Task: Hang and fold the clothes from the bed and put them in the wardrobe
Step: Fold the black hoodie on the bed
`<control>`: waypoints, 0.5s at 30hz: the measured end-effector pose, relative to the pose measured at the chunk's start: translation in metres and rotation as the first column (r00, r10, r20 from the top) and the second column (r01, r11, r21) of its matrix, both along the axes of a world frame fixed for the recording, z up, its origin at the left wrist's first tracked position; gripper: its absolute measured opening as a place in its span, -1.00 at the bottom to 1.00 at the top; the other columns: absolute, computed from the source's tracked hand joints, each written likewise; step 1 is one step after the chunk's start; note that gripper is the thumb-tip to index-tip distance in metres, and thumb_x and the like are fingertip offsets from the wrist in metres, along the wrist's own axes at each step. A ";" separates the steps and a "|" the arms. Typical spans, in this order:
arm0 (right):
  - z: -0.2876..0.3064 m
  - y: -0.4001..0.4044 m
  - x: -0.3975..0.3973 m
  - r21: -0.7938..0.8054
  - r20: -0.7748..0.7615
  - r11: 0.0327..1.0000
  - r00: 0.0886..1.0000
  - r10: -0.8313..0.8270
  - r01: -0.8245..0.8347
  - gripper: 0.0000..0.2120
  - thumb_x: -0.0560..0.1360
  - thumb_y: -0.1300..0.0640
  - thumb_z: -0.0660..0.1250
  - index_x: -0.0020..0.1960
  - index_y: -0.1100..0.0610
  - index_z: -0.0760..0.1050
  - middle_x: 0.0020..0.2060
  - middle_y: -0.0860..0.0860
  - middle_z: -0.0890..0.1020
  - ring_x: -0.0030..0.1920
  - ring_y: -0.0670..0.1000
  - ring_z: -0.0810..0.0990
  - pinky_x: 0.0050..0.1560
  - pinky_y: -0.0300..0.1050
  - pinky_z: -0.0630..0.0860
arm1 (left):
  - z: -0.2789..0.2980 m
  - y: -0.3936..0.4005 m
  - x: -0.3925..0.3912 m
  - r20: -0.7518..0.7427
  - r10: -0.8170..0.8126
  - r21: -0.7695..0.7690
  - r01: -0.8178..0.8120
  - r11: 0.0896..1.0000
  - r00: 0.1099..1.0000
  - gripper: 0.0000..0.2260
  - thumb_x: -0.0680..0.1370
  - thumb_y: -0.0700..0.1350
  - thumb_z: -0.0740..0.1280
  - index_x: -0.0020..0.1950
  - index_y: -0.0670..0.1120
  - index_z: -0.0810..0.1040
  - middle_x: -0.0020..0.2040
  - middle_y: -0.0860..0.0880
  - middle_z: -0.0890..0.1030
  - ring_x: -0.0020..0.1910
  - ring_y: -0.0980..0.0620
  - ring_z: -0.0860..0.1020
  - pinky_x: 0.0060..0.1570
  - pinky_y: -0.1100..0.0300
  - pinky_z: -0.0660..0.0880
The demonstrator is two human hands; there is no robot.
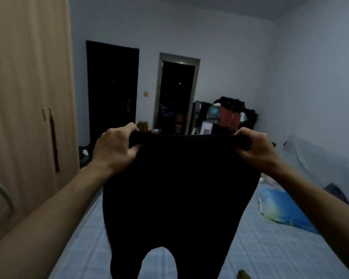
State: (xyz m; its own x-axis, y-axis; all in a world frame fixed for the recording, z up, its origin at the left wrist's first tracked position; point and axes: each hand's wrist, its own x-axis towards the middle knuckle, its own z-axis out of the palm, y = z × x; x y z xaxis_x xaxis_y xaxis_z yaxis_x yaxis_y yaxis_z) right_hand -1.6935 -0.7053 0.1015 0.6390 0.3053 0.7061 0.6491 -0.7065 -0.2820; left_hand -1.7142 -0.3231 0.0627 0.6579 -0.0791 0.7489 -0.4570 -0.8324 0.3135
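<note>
A bed (260,250) with a pale checked sheet stretches out below and beyond both hands, filling the lower part of the dim room. To the left of the left hand stands a tall light-wood wardrobe (28,97), its doors closed and a dark tassel hanging from one handle. Held up between the hands and over the bed is a pair of black trousers (175,198), the waistband pulled taut at the top and the two legs hanging down (the gap between them shows the sheet behind). Beyond the hands, against the far wall, are a dark door (112,87) and an open dark doorway (176,95), with a heap of clothes and bags (228,113) just above the right hand. To the right of the right hand, a blue printed pillow (284,208) lies on the bed. The left hand (115,148) grips the left end of the waistband, fingers curled over the cloth and thumb tucked beneath. The right hand (254,148) grips the right end the same way.
</note>
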 end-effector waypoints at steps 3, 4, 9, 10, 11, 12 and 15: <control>0.003 0.013 -0.011 0.043 0.014 0.999 1.000 -0.011 0.010 -0.82 0.39 0.29 0.50 -0.15 0.11 0.54 -0.33 -0.09 0.58 -0.33 -0.26 0.55 -0.33 -0.48 0.38 | 0.006 0.004 -0.016 -0.016 0.036 -0.071 -0.037 0.997 0.999 -0.83 0.47 -0.12 0.47 -0.01 0.01 0.51 -0.33 0.12 0.48 -0.28 -0.06 0.53 -0.26 0.10 0.40; 0.002 0.016 -0.013 0.057 0.007 0.998 1.000 -0.017 0.017 -0.85 0.39 0.28 0.50 -0.15 0.13 0.55 -0.33 -0.07 0.59 -0.34 -0.25 0.55 -0.34 -0.47 0.38 | 0.006 0.005 -0.019 -0.037 0.049 -0.084 -0.052 0.995 0.998 -0.83 0.46 -0.13 0.47 -0.02 0.01 0.52 -0.34 0.11 0.48 -0.28 -0.06 0.53 -0.26 0.10 0.41; -0.012 0.019 -0.010 0.124 -0.106 0.991 0.994 -0.031 0.044 -0.86 0.39 0.20 0.52 -0.17 0.12 0.56 -0.32 0.03 0.62 -0.32 -0.04 0.59 -0.35 -0.23 0.48 | 0.005 0.012 -0.033 -0.229 0.001 -0.138 -0.033 0.990 0.973 -0.77 0.44 -0.14 0.52 -0.13 0.13 0.52 -0.32 0.08 0.58 -0.32 0.12 0.56 -0.32 0.21 0.38; -0.016 0.019 -0.009 0.140 -0.143 0.990 0.990 -0.016 0.036 -0.86 0.39 0.19 0.53 -0.16 0.11 0.56 -0.31 0.03 0.63 -0.31 -0.02 0.61 -0.33 -0.17 0.51 | 0.006 0.012 -0.036 -0.278 -0.024 -0.152 -0.019 0.988 0.960 -0.78 0.43 -0.16 0.52 -0.13 0.11 0.54 -0.30 0.04 0.61 -0.30 0.12 0.58 -0.33 0.22 0.38; -0.021 0.018 -0.009 0.152 -0.176 0.988 0.984 -0.005 0.032 -0.86 0.39 0.18 0.53 -0.16 0.10 0.57 -0.31 0.04 0.63 -0.31 -0.02 0.62 -0.32 -0.13 0.53 | 0.007 0.011 -0.038 -0.317 -0.033 -0.159 -0.019 0.987 0.948 -0.79 0.42 -0.17 0.53 -0.12 0.08 0.56 -0.27 0.00 0.63 -0.28 0.09 0.60 -0.31 0.21 0.40; -0.025 0.019 -0.007 0.160 -0.201 0.986 0.980 -0.003 0.036 -0.86 0.39 0.17 0.53 -0.16 0.11 0.56 -0.31 0.04 0.63 -0.31 -0.01 0.62 -0.32 -0.12 0.53 | 0.008 0.008 -0.038 -0.345 -0.021 -0.159 -0.037 0.987 0.938 -0.81 0.41 -0.17 0.54 -0.11 0.06 0.59 -0.24 -0.02 0.65 -0.24 0.06 0.61 -0.28 0.20 0.44; -0.028 0.021 0.006 0.155 -0.285 0.983 0.957 -0.048 0.095 -0.84 0.39 0.11 0.53 -0.17 0.11 0.55 -0.30 0.04 0.64 -0.28 -0.03 0.63 -0.28 -0.16 0.52 | 0.009 -0.005 -0.027 -0.382 0.111 -0.132 -0.173 0.976 0.917 -0.82 0.33 -0.10 0.52 -0.18 0.12 0.58 -0.23 0.04 0.65 -0.18 0.03 0.63 -0.16 0.16 0.52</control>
State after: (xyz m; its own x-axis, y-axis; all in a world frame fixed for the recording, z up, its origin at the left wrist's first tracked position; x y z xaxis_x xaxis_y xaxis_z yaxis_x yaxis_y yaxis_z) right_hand -1.6878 -0.6838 0.0733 0.8334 0.1455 0.5331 0.4772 -0.6762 -0.5613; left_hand -1.7414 -0.3276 0.0722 0.8857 0.1358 0.4439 -0.1631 -0.8042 0.5716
